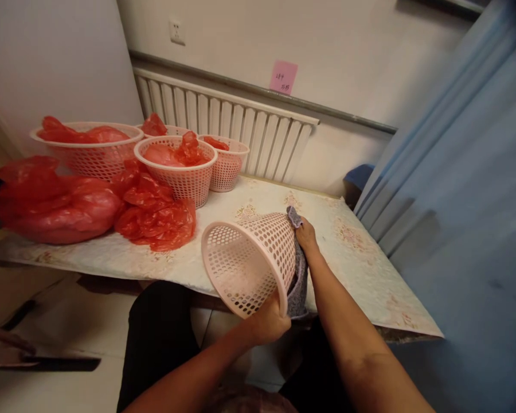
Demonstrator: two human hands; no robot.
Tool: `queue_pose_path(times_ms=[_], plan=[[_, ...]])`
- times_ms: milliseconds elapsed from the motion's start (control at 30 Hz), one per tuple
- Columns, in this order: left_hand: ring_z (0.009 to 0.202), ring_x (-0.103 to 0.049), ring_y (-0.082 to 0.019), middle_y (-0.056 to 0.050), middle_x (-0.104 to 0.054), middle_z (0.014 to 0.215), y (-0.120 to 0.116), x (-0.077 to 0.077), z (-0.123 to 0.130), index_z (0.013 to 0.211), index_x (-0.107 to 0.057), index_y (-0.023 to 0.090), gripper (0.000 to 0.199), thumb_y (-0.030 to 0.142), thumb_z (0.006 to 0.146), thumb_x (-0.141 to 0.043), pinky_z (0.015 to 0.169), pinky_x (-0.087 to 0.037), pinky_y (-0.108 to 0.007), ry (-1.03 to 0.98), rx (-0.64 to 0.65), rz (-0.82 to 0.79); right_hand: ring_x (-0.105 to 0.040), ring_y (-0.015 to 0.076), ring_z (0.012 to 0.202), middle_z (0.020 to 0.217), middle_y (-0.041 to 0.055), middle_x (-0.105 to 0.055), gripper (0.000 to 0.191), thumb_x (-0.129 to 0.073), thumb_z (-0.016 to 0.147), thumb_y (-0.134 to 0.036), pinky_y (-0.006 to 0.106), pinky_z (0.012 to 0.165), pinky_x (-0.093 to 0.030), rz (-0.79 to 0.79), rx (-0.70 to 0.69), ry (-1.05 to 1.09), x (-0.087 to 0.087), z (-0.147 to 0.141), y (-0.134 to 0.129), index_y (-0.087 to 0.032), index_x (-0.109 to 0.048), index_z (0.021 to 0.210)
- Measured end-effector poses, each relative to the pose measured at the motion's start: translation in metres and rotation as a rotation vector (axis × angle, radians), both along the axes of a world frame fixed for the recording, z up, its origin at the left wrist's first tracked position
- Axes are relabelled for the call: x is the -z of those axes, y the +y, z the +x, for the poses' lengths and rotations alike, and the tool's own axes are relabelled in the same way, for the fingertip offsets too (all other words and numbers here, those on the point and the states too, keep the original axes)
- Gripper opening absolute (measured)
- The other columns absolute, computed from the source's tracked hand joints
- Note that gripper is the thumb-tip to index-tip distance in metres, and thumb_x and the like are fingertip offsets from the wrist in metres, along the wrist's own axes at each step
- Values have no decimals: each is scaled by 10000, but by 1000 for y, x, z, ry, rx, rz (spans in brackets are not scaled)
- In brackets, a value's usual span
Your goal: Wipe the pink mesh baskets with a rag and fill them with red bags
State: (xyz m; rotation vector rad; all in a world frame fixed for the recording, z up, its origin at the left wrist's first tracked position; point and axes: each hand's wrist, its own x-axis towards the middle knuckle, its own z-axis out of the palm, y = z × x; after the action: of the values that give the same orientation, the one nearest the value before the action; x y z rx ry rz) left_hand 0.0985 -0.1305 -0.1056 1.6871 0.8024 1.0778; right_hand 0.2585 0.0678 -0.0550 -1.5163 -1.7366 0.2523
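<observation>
A pale pink plastic basket (273,238) with a pattern of holes lies tipped on its side at the table's front edge, its mouth facing left. My left hand (269,321) grips the near part of its rim. At the basket's base, my right hand (306,234) is closed on a grey cloth (300,281), which hangs down along the basket's outer side. Part of the cloth is hidden behind the basket and my forearm.
Several similar baskets (200,182) holding red plastic bags stand at the back left of the covered table (348,269). Loose red bags (163,221) lie before them. A radiator (223,115) runs along the wall; a blue curtain (464,189) hangs on the right.
</observation>
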Motion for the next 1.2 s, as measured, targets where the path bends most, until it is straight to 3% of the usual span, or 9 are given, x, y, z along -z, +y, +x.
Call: queue_pose_path(times_ms=[200,400,667,1200], plan=[[1339,-393,-280,-106,-482,1409,3,-16,1,1359,-433,156,672,94,704,-567,1180,-239,-461,-24,-104,-56,-592,241,938,1017,117,-694,373,-340,885,-357,310,795,-430,-8,83,4,8,4,-1,-171,-648,985],[1337,-403,-257,-78,-506,1396,10,-25,5,1335,-455,172,584,111,760,-533,1191,-225,-456,-166,-83,-54,-606,250,897,978,121,-695,378,-345,889,-378,305,742,-417,-10,100,10,8,4,-9,-170,-651,968],[1291,-455,-251,-69,-560,1338,4,-24,0,1296,-515,168,554,78,750,-519,1172,-262,-455,-82,9,-22,-597,223,833,936,97,-690,353,-343,876,-364,282,714,-407,11,121,37,14,10,-17,-179,-636,945],[1329,-404,-253,-63,-543,1353,5,-21,-1,1329,-492,180,613,76,726,-540,1191,-209,-452,-67,35,-7,-555,205,735,822,67,-672,334,-348,840,-398,263,644,-369,85,142,117,25,14,-17,-190,-609,845]])
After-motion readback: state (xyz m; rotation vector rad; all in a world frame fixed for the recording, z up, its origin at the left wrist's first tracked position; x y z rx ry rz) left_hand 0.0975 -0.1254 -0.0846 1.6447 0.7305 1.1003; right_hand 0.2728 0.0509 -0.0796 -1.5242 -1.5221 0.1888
